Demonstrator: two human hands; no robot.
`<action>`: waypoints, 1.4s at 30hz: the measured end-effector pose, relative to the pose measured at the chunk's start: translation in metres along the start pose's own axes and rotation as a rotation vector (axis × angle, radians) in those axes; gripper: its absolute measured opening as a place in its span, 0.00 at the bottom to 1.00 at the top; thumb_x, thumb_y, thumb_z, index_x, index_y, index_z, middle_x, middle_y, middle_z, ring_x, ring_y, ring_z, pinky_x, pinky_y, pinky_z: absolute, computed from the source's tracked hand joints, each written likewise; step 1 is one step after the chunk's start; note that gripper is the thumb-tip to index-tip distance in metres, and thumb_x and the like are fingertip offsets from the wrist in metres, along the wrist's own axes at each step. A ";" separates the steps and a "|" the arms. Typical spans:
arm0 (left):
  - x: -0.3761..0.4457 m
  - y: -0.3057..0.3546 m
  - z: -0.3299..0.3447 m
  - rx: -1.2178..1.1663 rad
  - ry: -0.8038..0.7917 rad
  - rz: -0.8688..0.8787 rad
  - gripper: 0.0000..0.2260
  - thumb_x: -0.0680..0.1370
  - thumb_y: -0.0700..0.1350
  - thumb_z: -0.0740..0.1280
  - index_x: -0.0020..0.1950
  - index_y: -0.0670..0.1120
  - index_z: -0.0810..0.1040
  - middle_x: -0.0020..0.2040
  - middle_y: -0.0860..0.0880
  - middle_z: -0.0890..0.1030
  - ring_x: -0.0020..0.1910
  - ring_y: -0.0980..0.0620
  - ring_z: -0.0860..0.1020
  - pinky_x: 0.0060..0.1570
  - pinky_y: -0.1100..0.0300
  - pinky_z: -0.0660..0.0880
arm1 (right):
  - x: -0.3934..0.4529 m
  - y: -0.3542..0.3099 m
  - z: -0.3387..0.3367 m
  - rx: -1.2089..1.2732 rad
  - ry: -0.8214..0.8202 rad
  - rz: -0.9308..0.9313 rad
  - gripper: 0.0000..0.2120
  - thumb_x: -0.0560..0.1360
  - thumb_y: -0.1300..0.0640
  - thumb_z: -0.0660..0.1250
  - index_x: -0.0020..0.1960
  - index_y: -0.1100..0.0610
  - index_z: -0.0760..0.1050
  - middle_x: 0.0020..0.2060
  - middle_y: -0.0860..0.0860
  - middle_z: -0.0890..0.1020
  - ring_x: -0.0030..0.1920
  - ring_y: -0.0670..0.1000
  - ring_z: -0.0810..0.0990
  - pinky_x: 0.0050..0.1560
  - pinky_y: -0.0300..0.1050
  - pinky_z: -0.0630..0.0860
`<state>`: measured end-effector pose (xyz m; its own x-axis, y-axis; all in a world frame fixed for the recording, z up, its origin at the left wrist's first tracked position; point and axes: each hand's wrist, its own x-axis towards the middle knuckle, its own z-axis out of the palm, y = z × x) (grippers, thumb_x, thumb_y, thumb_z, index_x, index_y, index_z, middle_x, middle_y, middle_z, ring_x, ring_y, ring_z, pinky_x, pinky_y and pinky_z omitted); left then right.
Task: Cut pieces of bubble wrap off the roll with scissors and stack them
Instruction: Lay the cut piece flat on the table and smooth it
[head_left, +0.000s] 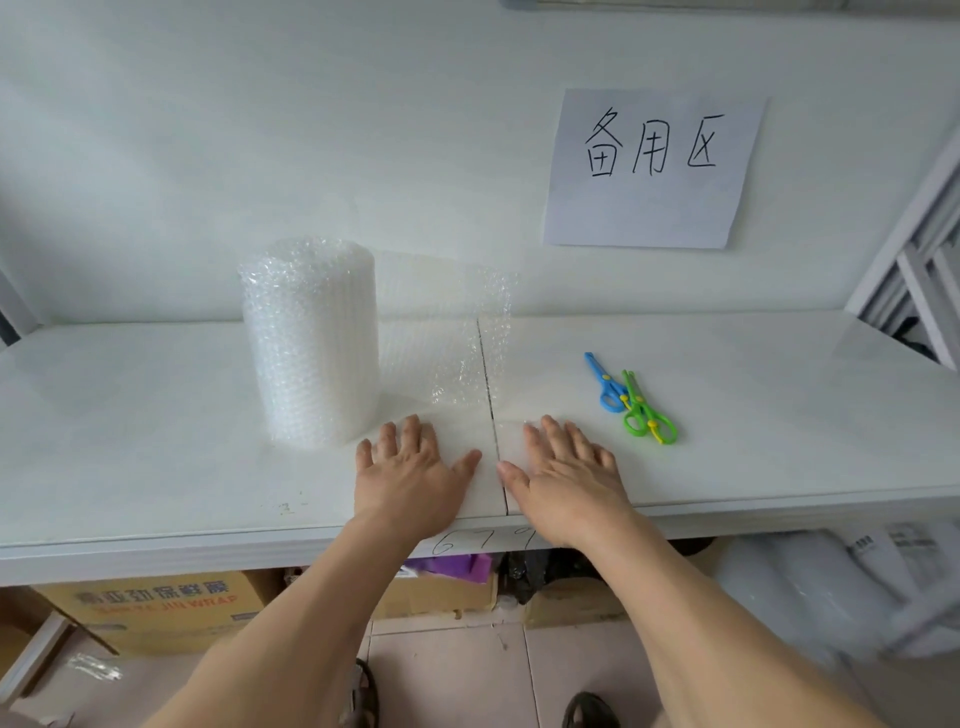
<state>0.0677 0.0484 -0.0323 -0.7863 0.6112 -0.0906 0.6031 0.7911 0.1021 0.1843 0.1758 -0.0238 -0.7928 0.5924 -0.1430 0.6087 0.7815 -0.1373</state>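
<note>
A roll of clear bubble wrap stands upright on the white table, left of centre. Its loose end trails to the right and stands up across the table's seam. My left hand lies flat on the table just right of the roll's base, fingers spread. My right hand lies flat beside it, right of the seam, fingers straight. Neither hand holds anything. Blue scissors and green scissors lie overlapping on the table, right of my right hand.
A paper sign with handwritten characters hangs on the white wall behind. A white rack stands at the far right. Cardboard boxes and plastic bags sit under the table.
</note>
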 end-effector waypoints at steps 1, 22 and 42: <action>-0.002 0.002 0.000 0.011 0.038 -0.034 0.39 0.77 0.68 0.40 0.79 0.43 0.51 0.80 0.45 0.52 0.78 0.44 0.49 0.74 0.45 0.47 | -0.003 -0.001 -0.001 0.015 0.055 0.073 0.39 0.76 0.31 0.43 0.79 0.53 0.48 0.79 0.52 0.49 0.78 0.55 0.49 0.74 0.53 0.50; -0.004 0.073 -0.043 -1.395 0.263 0.146 0.21 0.75 0.43 0.69 0.65 0.53 0.67 0.48 0.49 0.80 0.43 0.51 0.84 0.51 0.55 0.75 | 0.008 0.045 -0.041 1.193 0.321 0.212 0.05 0.75 0.57 0.63 0.43 0.52 0.67 0.39 0.50 0.81 0.30 0.49 0.84 0.38 0.49 0.78; 0.242 0.286 -0.012 -0.594 0.225 0.221 0.24 0.77 0.51 0.64 0.72 0.51 0.64 0.50 0.50 0.81 0.52 0.46 0.78 0.51 0.52 0.75 | 0.167 0.262 -0.069 0.564 0.548 0.496 0.18 0.77 0.50 0.62 0.66 0.52 0.67 0.55 0.52 0.82 0.54 0.57 0.79 0.45 0.45 0.69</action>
<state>0.0481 0.4225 -0.0129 -0.7001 0.6864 0.1968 0.6276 0.4601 0.6280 0.2095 0.4926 -0.0164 -0.2545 0.9553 0.1502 0.6930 0.2885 -0.6607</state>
